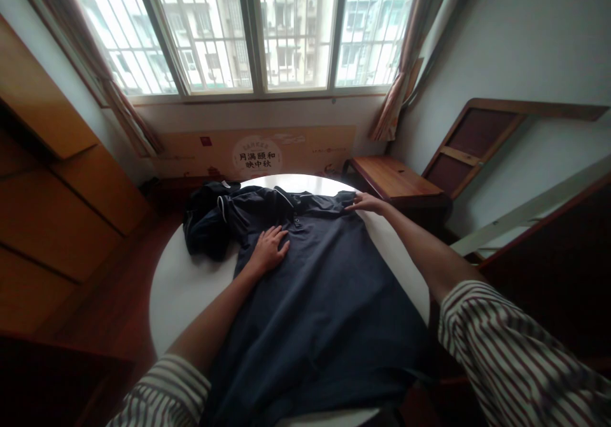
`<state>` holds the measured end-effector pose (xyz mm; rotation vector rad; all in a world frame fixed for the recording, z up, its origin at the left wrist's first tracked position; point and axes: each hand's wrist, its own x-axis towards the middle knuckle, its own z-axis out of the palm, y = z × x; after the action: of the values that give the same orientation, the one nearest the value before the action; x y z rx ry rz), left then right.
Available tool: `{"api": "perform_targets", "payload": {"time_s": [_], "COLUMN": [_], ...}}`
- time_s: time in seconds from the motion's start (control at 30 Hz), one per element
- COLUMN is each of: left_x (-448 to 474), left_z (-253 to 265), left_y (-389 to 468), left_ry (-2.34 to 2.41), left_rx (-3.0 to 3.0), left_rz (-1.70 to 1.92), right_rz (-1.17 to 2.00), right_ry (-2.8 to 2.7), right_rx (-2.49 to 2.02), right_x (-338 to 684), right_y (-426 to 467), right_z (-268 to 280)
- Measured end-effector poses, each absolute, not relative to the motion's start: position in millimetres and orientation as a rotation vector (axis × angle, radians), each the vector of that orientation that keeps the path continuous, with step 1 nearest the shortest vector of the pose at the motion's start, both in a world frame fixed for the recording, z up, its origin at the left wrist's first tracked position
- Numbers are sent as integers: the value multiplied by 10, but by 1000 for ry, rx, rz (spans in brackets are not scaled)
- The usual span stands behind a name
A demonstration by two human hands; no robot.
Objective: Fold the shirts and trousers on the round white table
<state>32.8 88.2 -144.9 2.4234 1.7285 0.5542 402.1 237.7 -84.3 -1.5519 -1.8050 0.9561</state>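
Observation:
A dark navy polo shirt lies spread front side up, its collar toward the window and its hem hanging over the near edge of a round white table. Flat on the shirt's chest, left of the buttons, rests my left hand with its fingers spread. At the right sleeve, my right hand pinches the sleeve's edge between thumb and fingers. Beside the left sleeve sits a crumpled heap of dark clothing.
A wooden side table stands beyond the table on the right, near a leaning wooden frame. Wooden cabinets line the left. Below the barred window is a printed banner.

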Motion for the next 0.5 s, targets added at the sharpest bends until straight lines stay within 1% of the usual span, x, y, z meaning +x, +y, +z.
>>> {"api": "perform_targets", "payload": {"time_s": [0.2, 0.5], "left_x": [333, 328], "left_z": [-1424, -1451], "left_y": [870, 883], "left_ry": [1727, 1722], "left_rx": [2414, 2414], "left_rz": [548, 561], "right_rz": [1142, 1211], "right_ry": [-1731, -1548], "right_rx": [-1531, -1558], "right_x": [3989, 3834], "right_y": [2419, 2453], "right_z": [-954, -952]}}
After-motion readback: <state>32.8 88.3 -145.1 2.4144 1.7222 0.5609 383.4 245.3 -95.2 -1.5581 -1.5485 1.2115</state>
